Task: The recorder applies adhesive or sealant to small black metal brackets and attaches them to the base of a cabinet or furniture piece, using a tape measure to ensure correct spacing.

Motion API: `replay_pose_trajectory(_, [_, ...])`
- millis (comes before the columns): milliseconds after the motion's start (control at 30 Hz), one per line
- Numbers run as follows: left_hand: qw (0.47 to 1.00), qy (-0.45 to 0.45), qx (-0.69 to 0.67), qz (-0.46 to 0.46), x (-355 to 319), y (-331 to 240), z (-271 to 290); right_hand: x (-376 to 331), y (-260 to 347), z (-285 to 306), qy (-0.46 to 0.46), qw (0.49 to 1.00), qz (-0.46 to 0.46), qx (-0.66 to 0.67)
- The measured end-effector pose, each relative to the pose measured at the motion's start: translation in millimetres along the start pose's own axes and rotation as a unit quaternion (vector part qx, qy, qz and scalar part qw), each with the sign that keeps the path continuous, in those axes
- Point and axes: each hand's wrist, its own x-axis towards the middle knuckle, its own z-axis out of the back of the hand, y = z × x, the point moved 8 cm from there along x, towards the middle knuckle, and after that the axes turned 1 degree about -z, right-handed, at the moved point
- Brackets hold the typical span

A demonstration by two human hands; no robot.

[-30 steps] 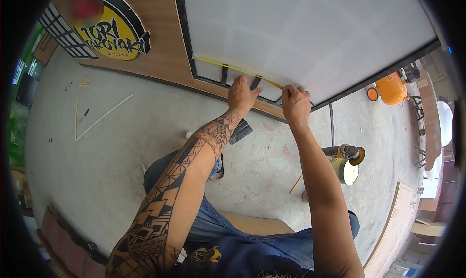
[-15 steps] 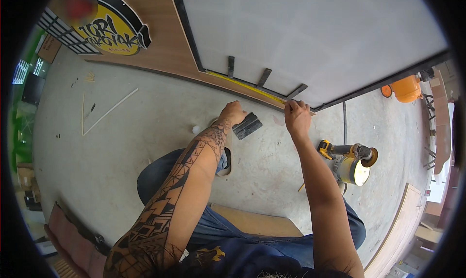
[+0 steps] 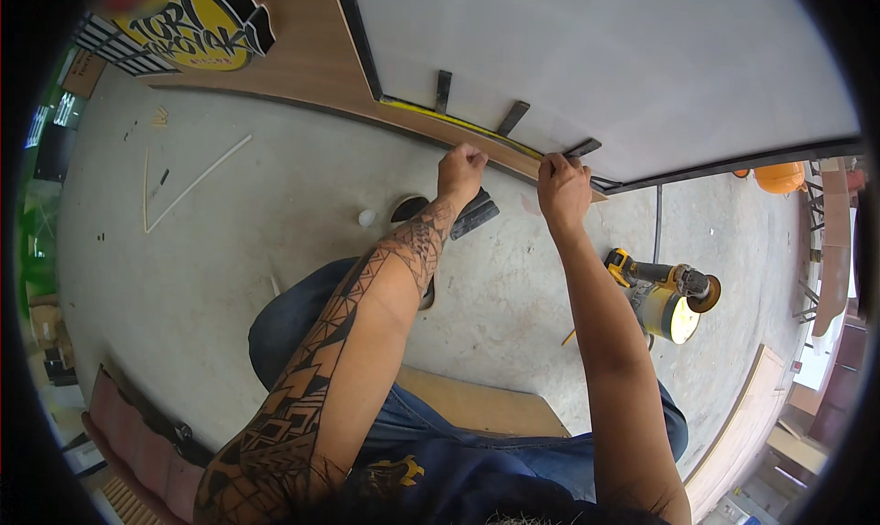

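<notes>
The yellow blade of a tape measure (image 3: 449,120) runs along the lower black frame edge of a large white panel (image 3: 596,57). At the blade's right end, my right hand (image 3: 564,190) is closed on it, fingers against the frame. My left hand (image 3: 461,172) is closed just in front of the wooden bottom rail; what its fingers hold, if anything, cannot be made out. Three short black strips, a left one (image 3: 444,92), a middle one (image 3: 514,117) and a right one (image 3: 584,147), stick up from the frame edge over the white panel.
Black flat pieces (image 3: 475,217) lie on the concrete floor below my left hand. To the right, an angle grinder (image 3: 665,276) rests on a tin (image 3: 674,319). Thin strips (image 3: 202,181) lie at left. A wooden board (image 3: 486,404) is between my legs.
My left hand has moved up and right, from above the black floor pieces toward the bottom rail. My right hand stays at the tape's right end. The view has shifted slightly.
</notes>
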Motion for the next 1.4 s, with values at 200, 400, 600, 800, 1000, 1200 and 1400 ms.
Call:
replay_pose_trajectory(200, [0.994,-0.079,-0.073,0.012,4,-13,-8,-2,4,0,0.014,0.999,-0.041,-0.033])
replay_pose_trajectory(400, [0.989,-0.103,-0.108,0.016,6,-25,-9,-1,16,4,-0.002,0.997,-0.055,-0.052])
replay_pose_trajectory(600, [0.986,-0.09,-0.133,0.051,-2,-41,-11,-4,9,3,0.008,0.996,-0.069,-0.048])
replay_pose_trajectory(800, [0.986,-0.093,-0.13,0.056,0,-37,-11,-6,12,2,0.015,0.996,-0.08,-0.039])
replay_pose_trajectory(1000, [0.987,-0.094,-0.119,0.051,-2,-39,-10,-6,12,2,-0.005,0.996,-0.068,-0.054])
replay_pose_trajectory(1200, [0.989,-0.106,-0.098,0.038,1,-36,-9,-5,16,4,-0.006,0.996,-0.069,-0.047])
replay_pose_trajectory(1400, [0.988,-0.102,-0.109,0.046,2,-36,-8,-5,17,5,-0.008,0.996,-0.071,-0.045])
